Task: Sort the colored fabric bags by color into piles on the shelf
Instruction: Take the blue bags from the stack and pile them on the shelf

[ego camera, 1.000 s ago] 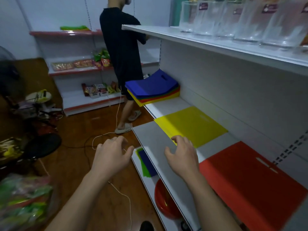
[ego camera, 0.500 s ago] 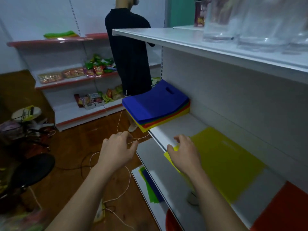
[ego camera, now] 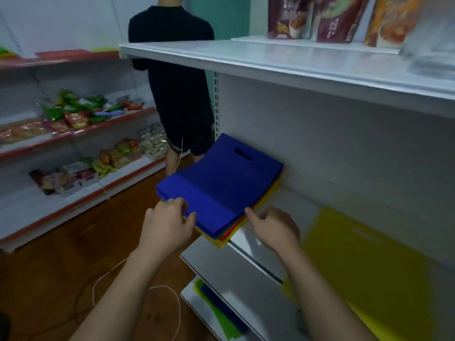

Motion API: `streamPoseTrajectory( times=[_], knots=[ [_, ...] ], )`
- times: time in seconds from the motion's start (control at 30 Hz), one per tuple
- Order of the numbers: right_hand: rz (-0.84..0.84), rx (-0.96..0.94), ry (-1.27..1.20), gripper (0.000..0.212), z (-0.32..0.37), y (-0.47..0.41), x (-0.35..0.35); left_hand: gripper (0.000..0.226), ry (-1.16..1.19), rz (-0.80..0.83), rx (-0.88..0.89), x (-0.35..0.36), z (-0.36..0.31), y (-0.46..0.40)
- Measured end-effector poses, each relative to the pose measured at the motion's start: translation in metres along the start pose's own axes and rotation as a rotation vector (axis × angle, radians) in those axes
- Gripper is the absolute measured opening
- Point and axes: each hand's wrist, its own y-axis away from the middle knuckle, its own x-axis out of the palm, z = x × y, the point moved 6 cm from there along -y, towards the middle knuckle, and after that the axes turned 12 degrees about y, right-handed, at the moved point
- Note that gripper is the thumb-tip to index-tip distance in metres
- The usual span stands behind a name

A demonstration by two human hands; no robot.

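- Left hand (ego camera: 167,225) pinches the near-left corner of the blue bag (ego camera: 219,185), thumb on top and fingers curled at its edge.
- Right hand (ego camera: 273,230) rests loosely curled, index fingertip touching the near-right corner of the mixed stack (ego camera: 234,236); it grips nothing.
- That stack sits at the shelf's (ego camera: 253,264) left end; a yellow bag (ego camera: 364,262) lies flat to its right.
- Likely step: taking the top blue bag. Next, peel it off alone and start a blue pile.
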Motion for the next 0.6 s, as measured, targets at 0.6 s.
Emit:
streamPoseTrajectory(
  times=[0.6],
  knots=[
    [-0.028,0.351,-0.192,0.043,0.025,-0.043,0.021,0.048,-0.225,0.283,0.209,0.023,0.048,-0.155]
  ],
)
